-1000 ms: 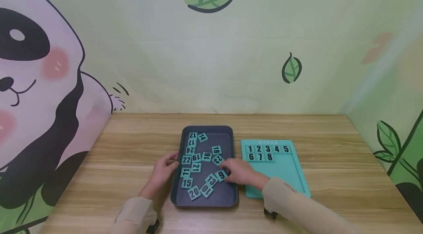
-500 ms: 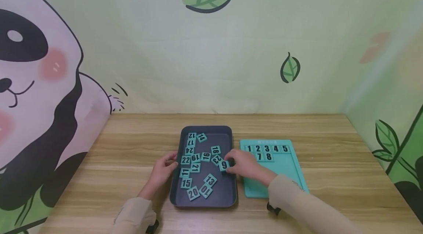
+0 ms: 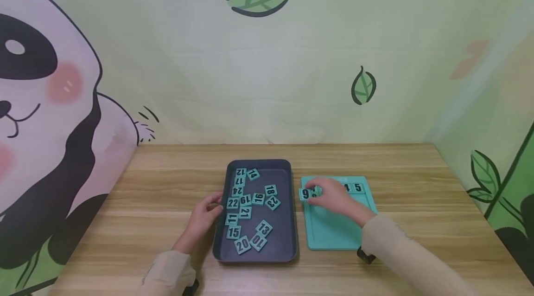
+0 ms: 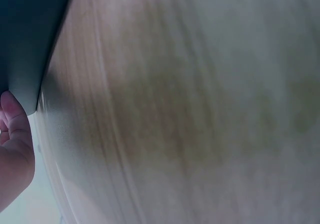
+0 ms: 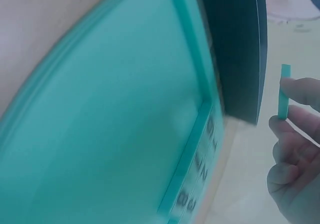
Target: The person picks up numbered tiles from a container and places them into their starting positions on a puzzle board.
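My right hand (image 3: 331, 195) pinches a teal number tile (image 3: 305, 194) marked 9 between thumb and fingertips, held over the upper left of the teal board (image 3: 333, 231). In the right wrist view the tile (image 5: 284, 91) appears edge-on, apart from the board. That hand hides most of the board's numbered rows; a tile marked 5 (image 3: 358, 188) stays visible. Against the left side of the dark tray (image 3: 279, 252) rests my left hand (image 3: 203, 217), fingers loosely bent. In the left wrist view its fingertip (image 4: 11, 104) touches the tray's outer wall.
Several loose number tiles lie in the tray at various angles, such as 20 (image 3: 242, 244) and 18 (image 3: 270, 189). Tray and board stand side by side on a wooden table (image 3: 125, 222). A printed panda backdrop (image 3: 187, 54) rises behind.
My right hand has lifted the 9 tile from the tray and carried it right, over the board. The left hand has stayed at the tray's side.
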`<state>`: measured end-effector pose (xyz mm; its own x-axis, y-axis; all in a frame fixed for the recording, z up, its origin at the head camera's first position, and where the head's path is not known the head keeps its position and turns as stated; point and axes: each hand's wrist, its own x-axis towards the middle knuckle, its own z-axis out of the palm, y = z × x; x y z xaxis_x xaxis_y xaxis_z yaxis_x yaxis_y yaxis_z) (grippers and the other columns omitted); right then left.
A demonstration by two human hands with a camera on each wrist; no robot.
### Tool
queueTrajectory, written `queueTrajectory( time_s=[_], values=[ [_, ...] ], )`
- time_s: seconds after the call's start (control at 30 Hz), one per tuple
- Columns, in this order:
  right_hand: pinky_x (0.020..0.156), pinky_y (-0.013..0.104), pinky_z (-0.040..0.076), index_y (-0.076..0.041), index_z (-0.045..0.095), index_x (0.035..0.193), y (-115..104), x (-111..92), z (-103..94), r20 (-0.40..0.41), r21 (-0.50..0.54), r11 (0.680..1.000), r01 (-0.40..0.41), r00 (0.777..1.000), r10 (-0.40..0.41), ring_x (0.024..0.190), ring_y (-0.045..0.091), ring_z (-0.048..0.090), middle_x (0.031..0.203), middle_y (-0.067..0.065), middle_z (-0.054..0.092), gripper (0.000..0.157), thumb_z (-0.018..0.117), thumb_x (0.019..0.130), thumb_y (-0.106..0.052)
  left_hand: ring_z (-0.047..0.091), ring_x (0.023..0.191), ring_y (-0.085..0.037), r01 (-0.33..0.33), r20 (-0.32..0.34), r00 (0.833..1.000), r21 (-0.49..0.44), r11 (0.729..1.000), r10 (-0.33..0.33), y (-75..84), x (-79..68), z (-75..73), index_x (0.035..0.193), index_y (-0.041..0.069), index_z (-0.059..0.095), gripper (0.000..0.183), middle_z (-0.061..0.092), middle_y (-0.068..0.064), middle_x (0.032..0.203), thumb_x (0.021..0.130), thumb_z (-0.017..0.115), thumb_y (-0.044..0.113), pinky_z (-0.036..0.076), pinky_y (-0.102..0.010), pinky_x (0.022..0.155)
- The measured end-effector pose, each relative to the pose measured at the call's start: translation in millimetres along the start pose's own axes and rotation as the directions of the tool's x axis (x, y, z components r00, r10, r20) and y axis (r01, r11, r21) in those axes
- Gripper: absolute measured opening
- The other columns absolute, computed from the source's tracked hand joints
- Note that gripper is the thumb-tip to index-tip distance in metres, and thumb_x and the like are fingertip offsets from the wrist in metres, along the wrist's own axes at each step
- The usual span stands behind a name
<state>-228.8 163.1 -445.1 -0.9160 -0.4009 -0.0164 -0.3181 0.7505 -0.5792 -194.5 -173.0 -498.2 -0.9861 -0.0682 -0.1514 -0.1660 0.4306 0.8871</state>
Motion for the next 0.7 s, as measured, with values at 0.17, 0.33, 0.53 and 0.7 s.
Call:
queueTrajectory(
  time_s=[0.17,0.33,0.53,0.7],
  values=[
    [0.084,0.042,0.046,-0.011,0.061,0.107,20.4,-6.8,-12.3,-0.035,0.004,1.000,-0.018,0.999,0.018,0.103,0.025,0.055,0.107,0.005,0.062,0.034,0.067,0.076,-0.020,0.049,0.111,-0.032,0.000,0.001,1.000,0.002,1.000,0.000,-0.4,-0.1,-0.3,0.126,0.009,0.047,0.039,0.050,-0.014,0.121,0.087,0.049,0.010,0.046,-0.041,0.088],
    [0.084,0.043,0.046,-0.007,0.059,0.110,41.6,-12.6,-20.4,-0.050,0.021,0.998,-0.062,0.997,0.062,0.103,0.028,0.054,0.110,0.010,0.060,0.036,0.066,0.076,-0.018,0.049,0.111,-0.033,-0.002,0.003,1.000,0.005,1.000,0.002,0.8,-1.0,-1.0,0.126,0.008,0.047,0.039,0.050,-0.014,0.121,0.087,0.048,0.010,0.046,-0.041,0.089],
    [0.085,0.045,0.045,-0.003,0.057,0.111,64.4,-18.2,-26.1,-0.069,0.040,0.997,-0.064,0.995,0.067,0.104,0.030,0.052,0.111,0.014,0.058,0.038,0.065,0.076,-0.014,0.050,0.110,-0.033,-0.006,0.005,1.000,0.006,1.000,0.006,1.4,-1.0,-0.9,0.126,0.007,0.046,0.040,0.050,-0.015,0.120,0.086,0.049,0.010,0.047,-0.040,0.087],
    [0.085,0.047,0.044,0.000,0.058,0.108,76.8,-24.5,-29.0,-0.109,0.015,0.998,-0.055,0.992,0.057,0.101,0.033,0.053,0.108,0.017,0.057,0.037,0.065,0.074,-0.012,0.050,0.110,-0.032,0.003,0.011,1.000,-0.002,1.000,-0.003,1.6,-0.7,-0.5,0.126,0.008,0.046,0.040,0.050,-0.015,0.120,0.087,0.048,0.011,0.047,-0.039,0.087]
  ],
)
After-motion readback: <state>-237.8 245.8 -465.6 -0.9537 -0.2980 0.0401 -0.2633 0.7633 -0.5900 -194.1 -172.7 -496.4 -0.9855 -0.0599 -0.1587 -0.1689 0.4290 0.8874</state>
